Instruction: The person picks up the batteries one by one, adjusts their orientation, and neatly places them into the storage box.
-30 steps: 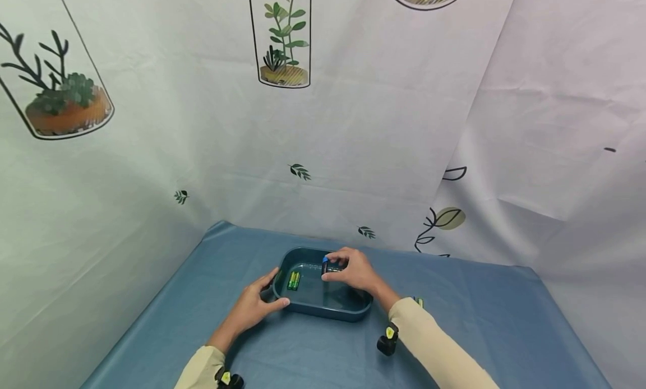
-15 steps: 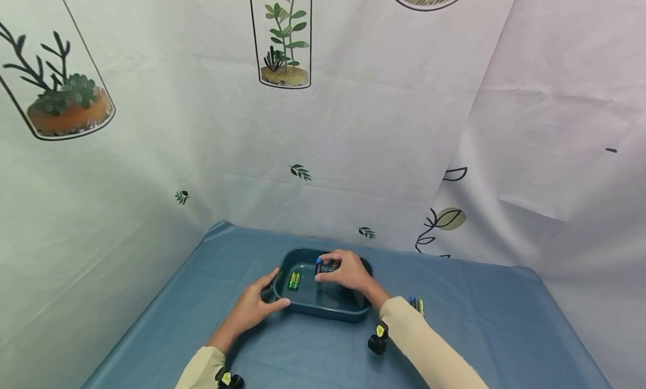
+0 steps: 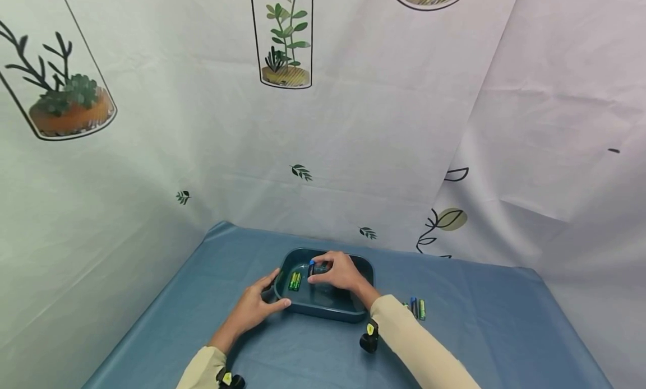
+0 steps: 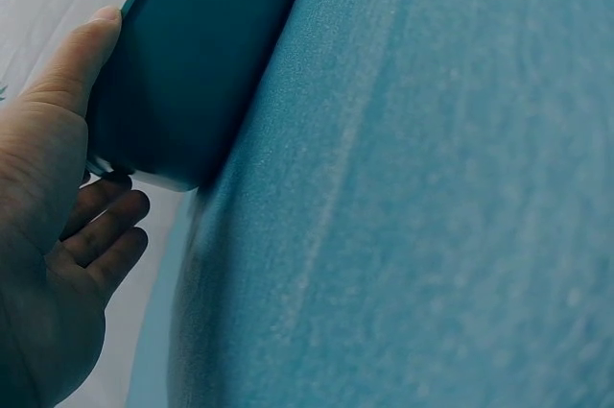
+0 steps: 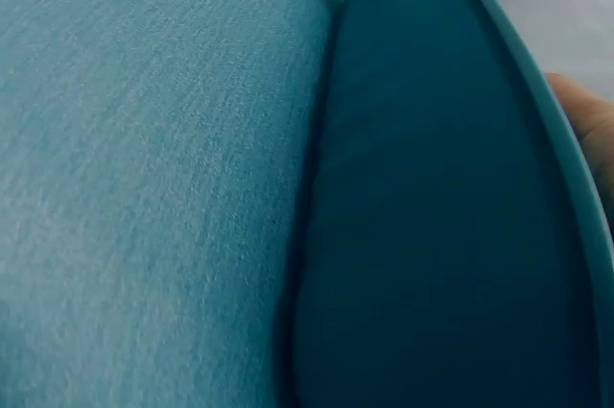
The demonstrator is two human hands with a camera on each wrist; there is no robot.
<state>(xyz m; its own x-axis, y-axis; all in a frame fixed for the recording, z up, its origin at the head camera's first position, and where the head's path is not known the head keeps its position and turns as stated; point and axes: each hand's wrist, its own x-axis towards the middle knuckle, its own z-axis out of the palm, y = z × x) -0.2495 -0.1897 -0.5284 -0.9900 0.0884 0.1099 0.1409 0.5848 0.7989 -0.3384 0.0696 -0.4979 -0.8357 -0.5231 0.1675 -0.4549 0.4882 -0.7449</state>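
My left hand [image 3: 254,305] holds the left end of a dark teal tray [image 3: 328,311], thumb at the front rim and fingers along the left side. In the left wrist view, the thumb [image 4: 82,58] touches the tray's wall [image 4: 201,62] while the lower fingers curl loosely in the air. My right hand [image 3: 342,272] reaches over the tray, pinching a dark battery with a blue end [image 3: 311,268] upright between thumb and fingers. Just left of it, green batteries [image 3: 295,281] lie side by side inside the tray. The right wrist view shows mostly the tray's outer wall [image 5: 432,197], with the battery hidden.
On the blue-covered table [image 3: 313,355], right of the tray, lie several more batteries [image 3: 421,309], green and blue-ended, partly behind the right sleeve [image 3: 424,344]. A white printed cloth [image 3: 353,153] hangs behind and at the sides.
My right hand has moved left with the battery, closer to the green ones in the tray. The sleeve's shift uncovers more batteries on the right. The left hand stays put.
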